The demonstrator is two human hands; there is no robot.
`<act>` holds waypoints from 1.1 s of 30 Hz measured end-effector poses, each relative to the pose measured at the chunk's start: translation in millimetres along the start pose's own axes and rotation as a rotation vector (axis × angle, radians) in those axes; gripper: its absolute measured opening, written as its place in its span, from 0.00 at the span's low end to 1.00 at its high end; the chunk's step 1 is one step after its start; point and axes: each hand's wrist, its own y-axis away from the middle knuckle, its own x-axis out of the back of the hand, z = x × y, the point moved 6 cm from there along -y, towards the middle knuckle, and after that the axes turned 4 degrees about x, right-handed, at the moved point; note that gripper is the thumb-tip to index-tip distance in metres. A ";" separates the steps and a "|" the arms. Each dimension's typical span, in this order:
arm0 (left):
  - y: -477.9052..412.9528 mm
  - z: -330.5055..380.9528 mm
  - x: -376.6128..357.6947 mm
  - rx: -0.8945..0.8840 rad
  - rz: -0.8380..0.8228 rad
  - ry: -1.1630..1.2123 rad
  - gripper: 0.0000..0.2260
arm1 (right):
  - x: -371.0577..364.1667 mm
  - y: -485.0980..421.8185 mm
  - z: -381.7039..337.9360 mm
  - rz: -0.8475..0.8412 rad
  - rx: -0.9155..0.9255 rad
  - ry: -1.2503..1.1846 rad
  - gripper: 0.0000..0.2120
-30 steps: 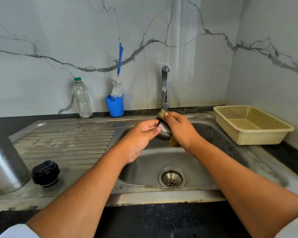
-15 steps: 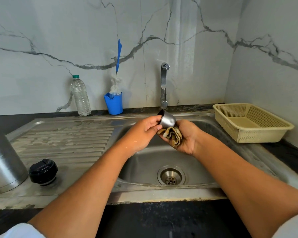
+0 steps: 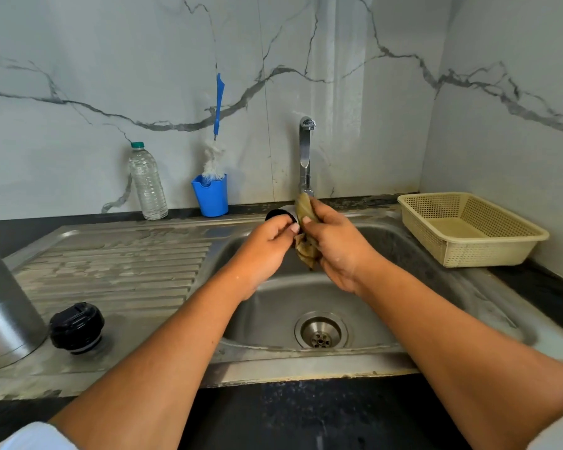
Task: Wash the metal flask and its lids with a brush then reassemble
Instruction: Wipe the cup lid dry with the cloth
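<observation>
Over the sink basin [image 3: 273, 323], my left hand [image 3: 267, 245] grips the small metal cup lid [image 3: 281, 213], its dark opening turned to the left. My right hand [image 3: 335, 245] holds a crumpled olive scrub cloth [image 3: 306, 241] pressed against the lid's outer side, just below the tap [image 3: 306, 157]. The metal flask body [image 3: 4, 306] stands at the far left on the drainboard. Beside it sits the black inner stopper lid [image 3: 76, 328]. A blue-handled bottle brush [image 3: 216, 138] stands in a blue cup [image 3: 211, 196] by the wall.
A clear plastic water bottle [image 3: 147, 183] stands left of the blue cup. A beige plastic basket [image 3: 468, 228] sits on the right of the sink. The ribbed drainboard [image 3: 117, 271] lies between flask and basin. The black counter edge [image 3: 290, 414] runs along the front.
The right hand has moved the cloth from under the lid up over its side and top. The left hand has turned the lid so its opening faces left.
</observation>
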 end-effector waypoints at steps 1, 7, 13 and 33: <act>0.3 -1.4 3.2 0.022 0.015 0.104 0.09 | -2.3 -0.4 0.9 -0.021 0.044 0.052 0.24; 4.7 -2.2 5.0 0.103 -0.023 0.418 0.11 | -8.3 -1.3 -10.3 -0.100 0.257 0.381 0.25; 5.8 -1.6 -2.4 0.101 -0.064 0.358 0.13 | -0.4 -1.0 -16.0 -0.027 0.158 0.253 0.16; -2.4 -13.1 -7.5 -0.024 -0.133 -0.641 0.07 | 27.2 -2.1 20.1 0.180 -0.407 -0.204 0.18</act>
